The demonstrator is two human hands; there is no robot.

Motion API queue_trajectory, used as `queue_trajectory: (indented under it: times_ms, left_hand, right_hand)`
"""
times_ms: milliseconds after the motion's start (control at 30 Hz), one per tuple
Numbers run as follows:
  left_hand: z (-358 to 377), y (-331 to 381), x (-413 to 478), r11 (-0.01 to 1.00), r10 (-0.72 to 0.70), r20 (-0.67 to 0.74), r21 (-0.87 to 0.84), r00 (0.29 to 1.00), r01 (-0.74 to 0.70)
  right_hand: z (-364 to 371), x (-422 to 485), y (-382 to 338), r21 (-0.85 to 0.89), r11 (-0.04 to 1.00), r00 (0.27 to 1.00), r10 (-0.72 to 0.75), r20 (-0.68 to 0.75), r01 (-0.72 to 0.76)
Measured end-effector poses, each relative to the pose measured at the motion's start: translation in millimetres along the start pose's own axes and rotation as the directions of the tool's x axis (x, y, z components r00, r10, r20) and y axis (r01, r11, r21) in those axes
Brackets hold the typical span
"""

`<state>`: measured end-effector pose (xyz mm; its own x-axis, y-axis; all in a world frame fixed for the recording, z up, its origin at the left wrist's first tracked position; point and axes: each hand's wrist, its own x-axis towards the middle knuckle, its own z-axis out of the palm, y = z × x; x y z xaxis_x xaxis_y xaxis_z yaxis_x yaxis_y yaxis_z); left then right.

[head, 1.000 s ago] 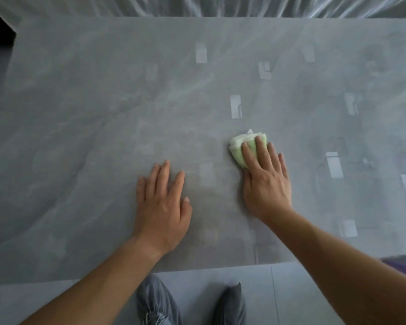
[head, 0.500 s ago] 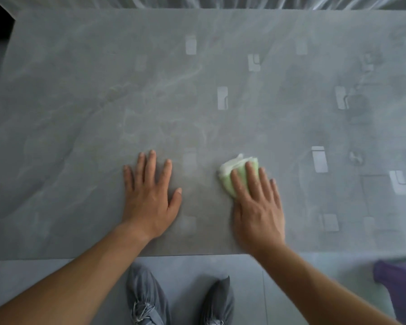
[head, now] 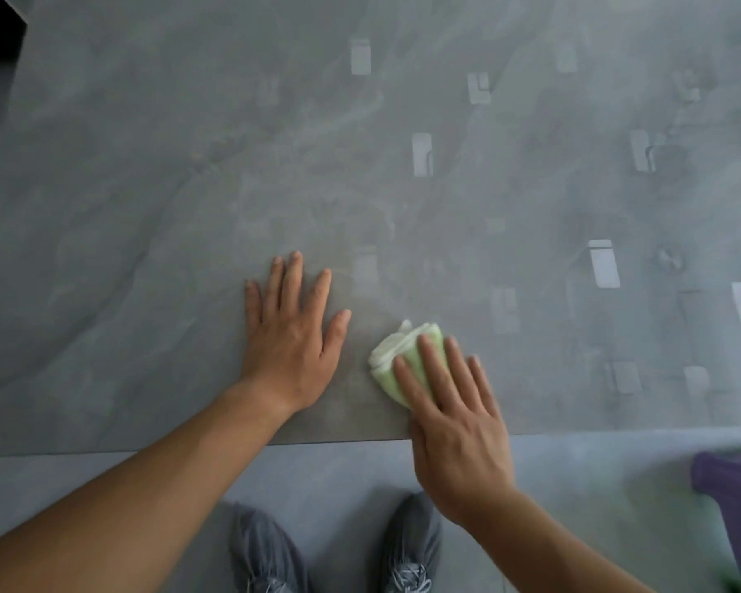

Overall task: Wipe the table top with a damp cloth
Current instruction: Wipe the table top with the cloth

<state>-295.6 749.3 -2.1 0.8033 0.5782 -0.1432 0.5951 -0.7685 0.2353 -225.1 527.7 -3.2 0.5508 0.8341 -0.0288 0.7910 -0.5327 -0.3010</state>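
Note:
A glossy grey marble-patterned table top (head: 146, 207) fills most of the view. A folded pale green and white cloth (head: 396, 357) lies on it close to the near edge. My right hand (head: 454, 421) presses flat on the cloth, fingers over its near part, with the palm past the table's edge. My left hand (head: 292, 331) rests flat on the table with fingers spread, just left of the cloth and holding nothing.
The table's near edge (head: 189, 448) runs across the lower part of the view, with grey floor below it. My two grey shoes (head: 266, 554) stand on the floor. A purple plastic container (head: 732, 507) sits at the lower right. Ceiling light reflections dot the table surface.
My right hand has dragged the cloth toward me, from mid-table to the near edge. My left hand has stayed flat on the table.

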Motion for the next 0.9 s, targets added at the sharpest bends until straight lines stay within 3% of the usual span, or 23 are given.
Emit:
queue_trajectory:
  times_ms: [100, 167, 267, 333, 433, 533, 600, 667, 733, 900]
  left_hand:
    - [-8.2, -24.1, -6.4, 0.996, 0.073, -0.026, -0.047, 0.997, -0.074]
    - [-11.8, -52.6, -14.2, 0.999, 0.049, -0.047, 0.014, 0.998, -0.049]
    - [-16.7, -92.8, -25.9, 0.996, -0.015, -0.046, 0.088, 0.999, 0.019]
    - [-18.3, -108.5, -29.7, 0.996, 0.004, -0.013, 0.084, 1.000, -0.003]
    - [-19.9, -115.0, -29.0, 0.996, 0.038, -0.007, 0.080, 0.999, -0.037]
    - [-21.3, -117.9, -28.4, 0.995, 0.049, -0.022, 0.086, 0.999, -0.047]
    - [-22.4, -123.2, -27.1, 0.996, 0.060, -0.026, 0.063, 0.998, -0.058]
    - [-23.5, -129.5, -26.1, 0.997, 0.075, -0.020, 0.038, 0.997, -0.074]
    - [-24.9, -135.3, -25.8, 0.995, 0.103, -0.033, 0.017, 0.994, -0.103]
    - [-30.6, -149.2, -24.5, 0.985, 0.163, -0.082, -0.050, 0.983, -0.167]
  right_hand:
    - [-0.2, 17.1, 2.7, 0.008, 0.999, 0.999, -0.040, -0.009, 0.040]
    - [-0.2, 46.6, 1.6, 0.014, 0.991, 0.989, 0.135, -0.055, -0.134]
    - [7.6, 92.0, -26.5, 0.061, 0.915, 0.913, 0.402, -0.075, -0.398]
    - [17.3, 92.2, -60.6, 0.035, 0.944, 0.940, 0.329, -0.091, -0.327]
    - [29.9, 53.4, -100.7, -0.006, 0.999, 0.999, 0.050, 0.008, -0.050]
    - [24.7, 48.6, -87.5, -0.024, 0.990, 0.989, -0.136, 0.062, 0.138]
    - [22.8, 62.2, -73.2, -0.034, 0.999, 1.000, -0.003, 0.007, 0.004]
    - [24.5, 73.0, -78.0, 0.008, 0.963, 0.961, 0.270, -0.056, -0.270]
    - [32.5, 72.4, -106.9, 0.032, 0.934, 0.930, 0.357, -0.081, -0.356]
    - [51.0, 45.3, -171.8, -0.007, 1.000, 0.999, 0.007, 0.034, -0.007]
